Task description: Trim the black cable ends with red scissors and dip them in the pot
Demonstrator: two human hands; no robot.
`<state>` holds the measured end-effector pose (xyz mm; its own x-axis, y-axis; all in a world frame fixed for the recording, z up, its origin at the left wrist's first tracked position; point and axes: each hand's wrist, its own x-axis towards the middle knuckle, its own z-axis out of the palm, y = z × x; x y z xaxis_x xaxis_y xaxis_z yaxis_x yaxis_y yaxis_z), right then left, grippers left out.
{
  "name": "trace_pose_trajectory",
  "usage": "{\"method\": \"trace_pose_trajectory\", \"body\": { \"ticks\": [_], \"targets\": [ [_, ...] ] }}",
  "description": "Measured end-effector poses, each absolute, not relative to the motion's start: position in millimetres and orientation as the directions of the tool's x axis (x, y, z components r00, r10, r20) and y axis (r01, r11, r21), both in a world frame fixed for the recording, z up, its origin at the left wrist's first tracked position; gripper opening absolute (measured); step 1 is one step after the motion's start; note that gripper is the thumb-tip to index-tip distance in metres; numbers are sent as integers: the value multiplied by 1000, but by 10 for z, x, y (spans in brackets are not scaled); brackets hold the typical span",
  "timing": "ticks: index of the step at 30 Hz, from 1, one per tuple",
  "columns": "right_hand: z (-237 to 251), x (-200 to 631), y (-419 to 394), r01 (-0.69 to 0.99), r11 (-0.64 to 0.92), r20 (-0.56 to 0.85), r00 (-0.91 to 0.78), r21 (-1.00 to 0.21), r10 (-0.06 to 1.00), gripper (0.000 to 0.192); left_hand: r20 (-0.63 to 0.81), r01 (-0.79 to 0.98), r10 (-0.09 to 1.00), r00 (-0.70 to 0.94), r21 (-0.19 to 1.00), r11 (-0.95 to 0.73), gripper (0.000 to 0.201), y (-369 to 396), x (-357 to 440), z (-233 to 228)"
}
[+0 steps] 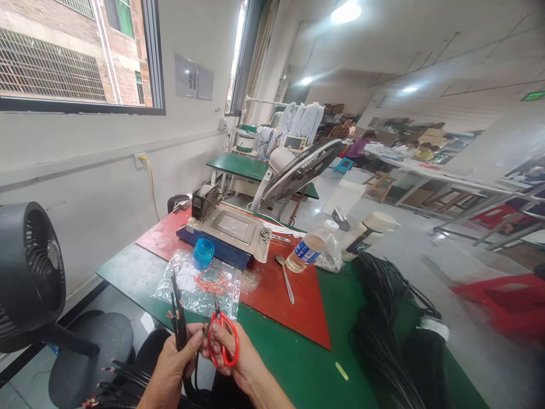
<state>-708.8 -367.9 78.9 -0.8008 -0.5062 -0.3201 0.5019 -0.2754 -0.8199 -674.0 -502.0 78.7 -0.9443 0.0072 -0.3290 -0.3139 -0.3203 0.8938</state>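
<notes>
My left hand [182, 353] is closed round a bundle of black cables [179, 318], whose stripped ends stick up with coloured wires and bare strands. In my right hand [232, 346] are scissors [230, 347] with red handles, the fingers through the loops and the dark blades pointing away from me. The two hands almost meet, and a cable end lies between their fingertips. Just beyond them a clear plastic bag [170, 284] carries small red and white scraps [212, 282] and a blue cup [203, 253]. More cables [123, 372] rest near my lap at the lower left.
A blue-based solder pot [225, 233] sits on the red mat [298, 307], near a spoon [286, 278] and a bottle of liquid [303, 253]. Black cable coils [383, 329] lie at right. A black fan [32, 267] stands left; another fan [298, 167] stands behind the table.
</notes>
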Motion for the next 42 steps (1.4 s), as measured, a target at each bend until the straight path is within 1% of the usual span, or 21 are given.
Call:
{"method": "trace_pose_trajectory", "body": {
  "ticks": [2, 3, 4, 5, 6, 7, 8, 9, 10, 12, 14, 17, 20, 22, 27, 32, 35, 37, 39, 40, 42],
  "targets": [
    [762, -7063, -3652, 295, -155, -222, -903, -943, -368, 45, -361, -323, -49, -931, 879, -352, 40, -5032, -6741, 791],
    [747, -7048, -3631, 134, -45, -114, -947, -990, -299, 39, -382, -334, -59, -922, 864, -378, 40, -5035, -6739, 803],
    [732, -7033, -3606, -63, 83, 39, -963, -995, -265, 31, -402, -343, -63, -913, 844, -413, 41, -5036, -6736, 819],
    [719, -7019, -3582, -281, 198, 222, -936, -939, -274, 22, -422, -351, -60, -905, 819, -455, 42, -5033, -6732, 836],
    [710, -7007, -3560, -491, 278, 404, -859, -826, -316, 13, -440, -357, -56, -896, 790, -498, 42, -5028, -6727, 852],
    [708, -6997, -3541, -664, 315, 552, -743, -678, -377, 9, -465, -368, -48, -884, 757, -540, 42, -5020, -6723, 864],
    [715, -6990, -3528, -784, 323, 648, -620, -530, -443, 13, -494, -384, -38, -868, 718, -580, 43, -5010, -6718, 873],
    [730, -6986, -3520, -857, 320, 695, -515, -404, -501, 18, -521, -401, -16, -854, 675, -619, 42, -5000, -6713, 876],
    [755, -6984, -3517, -895, 318, 705, -443, -312, -554, 21, -542, -418, 18, -840, 626, -658, 42, -4988, -6709, 875],
    [824, -6984, -3521, -926, 315, 669, -369, -208, -645, 24, -555, -432, 86, -827, 531, -729, 39, -4968, -6701, 866],
    [895, -6988, -3527, -941, 300, 633, -327, -154, -702, 24, -548, -430, 128, -827, 467, -773, 40, -4951, -6694, 857],
    [957, -6995, -3518, -953, 285, 630, -283, -101, -723, 21, -550, -420, 123, -826, 453, -786, 44, -4939, -6686, 862],
    [952, -7004, -3494, -949, 292, 647, -298, -120, -702, 21, -555, -381, 50, -831, 501, -777, 48, -4936, -6680, 898],
    [924, -7011, -3485, -947, 290, 687, -304, -141, -660, 21, -548, -355, 4, -837, 537, -765, 48, -4936, -6675, 931],
    [826, -7032, -3530, -951, 257, 813, -283, -171, -509, 17, -505, -330, -3, -863, 568, -754, 39, -4938, -6662, 975],
    [811, -7003, -3646, -913, 234, 836, -402, -334, -375, 16, -474, -312, -29, -880, 624, -716, 38, -4950, -6660, 967],
    [957, -7007, -3646, -837, 217, 790, -547, -503, -278, 9, -485, -312, -64, -872, 653, -690, 44, -4966, -6656, 984],
    [1147, -7060, -3563, -705, 243, 681, -708, -666, -185, 4, -510, -316, -93, -855, 655, -687, 49, -4988, -6649, 988],
    [1407, -7156, -3420, -523, 227, 524, -849, -821, -62, 12, -521, -313, -112, -846, 656, -687, 47, -5023, -6641, 969],
    [1556, -7215, -3339, -446, 189, 454, -891, -875, -1, 16, -521, -308, -117, -846, 656, -689, 46, -5042, -6637, 951],
    [1869, -7336, -3198, -397, 117, 409, -905, -910, 115, 22, -518, -307, -107, -848, 648, -697, 44, -5079, -6629, 908]
  ]
}}
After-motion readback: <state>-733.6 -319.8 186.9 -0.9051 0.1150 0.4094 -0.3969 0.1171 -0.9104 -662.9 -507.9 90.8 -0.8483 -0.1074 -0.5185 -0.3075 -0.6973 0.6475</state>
